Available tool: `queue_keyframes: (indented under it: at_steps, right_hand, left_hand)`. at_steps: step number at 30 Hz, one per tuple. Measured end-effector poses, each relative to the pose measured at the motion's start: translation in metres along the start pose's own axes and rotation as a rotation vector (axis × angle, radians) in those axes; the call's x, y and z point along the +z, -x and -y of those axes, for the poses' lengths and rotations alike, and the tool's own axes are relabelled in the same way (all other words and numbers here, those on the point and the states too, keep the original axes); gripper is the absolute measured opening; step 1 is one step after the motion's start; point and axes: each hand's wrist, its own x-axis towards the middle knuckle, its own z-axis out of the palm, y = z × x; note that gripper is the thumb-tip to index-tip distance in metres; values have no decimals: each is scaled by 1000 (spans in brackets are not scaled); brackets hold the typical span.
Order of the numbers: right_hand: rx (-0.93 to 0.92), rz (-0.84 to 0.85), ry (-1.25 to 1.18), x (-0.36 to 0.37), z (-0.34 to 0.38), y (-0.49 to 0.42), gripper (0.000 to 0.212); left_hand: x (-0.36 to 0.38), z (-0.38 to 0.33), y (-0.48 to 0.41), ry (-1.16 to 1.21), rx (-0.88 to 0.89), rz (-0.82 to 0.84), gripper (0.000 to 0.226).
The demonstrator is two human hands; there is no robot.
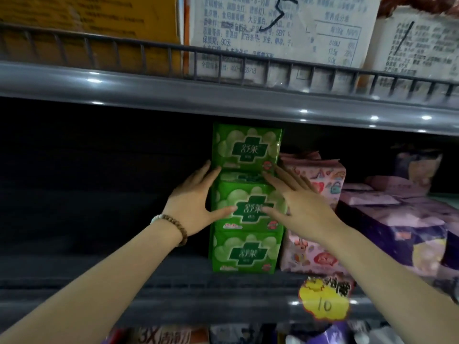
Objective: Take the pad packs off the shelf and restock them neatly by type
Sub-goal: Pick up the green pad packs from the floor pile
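Note:
Three green pad packs stand stacked on the middle shelf [173, 276]: a top pack [247, 146], a middle pack [248, 207] and a bottom pack [244, 252]. My left hand [196, 202], with a bead bracelet at the wrist, lies flat against the left side of the middle pack, its thumb across the front. My right hand [295, 202] presses the right side with straight spread fingers, thumb on the front. Pink pad packs [320, 177] stand directly right of the green stack. Purple pad packs [402, 219] lie further right.
The shelf space left of the green stack is dark. A yellow price tag [324, 301] marked 10 hangs on the shelf's front rail. Above, a wire-railed upper shelf [223, 95] carries an orange box [94, 23] and white printed packages [278, 33]. More goods show below.

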Motion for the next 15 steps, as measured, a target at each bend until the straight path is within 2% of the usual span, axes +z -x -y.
queue_keyframes:
  at_steps: [4,7,10,12,15]
  right_hand:
    - [-42,-113,-221,28,32,80,67]
    - [-4,-125,-366,69,68,141,63]
    - [87,-35,-453,127,100,203,64]
    - [149,98,-443,169,116,247,61]
    - [211,358,-432,216,135,299,65]
  left_hand:
    - [30,-8,91,139,-32,-174,85]
    - [77,-13,165,307,-108,-139,76]
    - [128,-10,241,279,-258,-113,74]
    - [162,-6,293,201,-323,-33,74]
    - [199,5,350,173,-485,288,67]
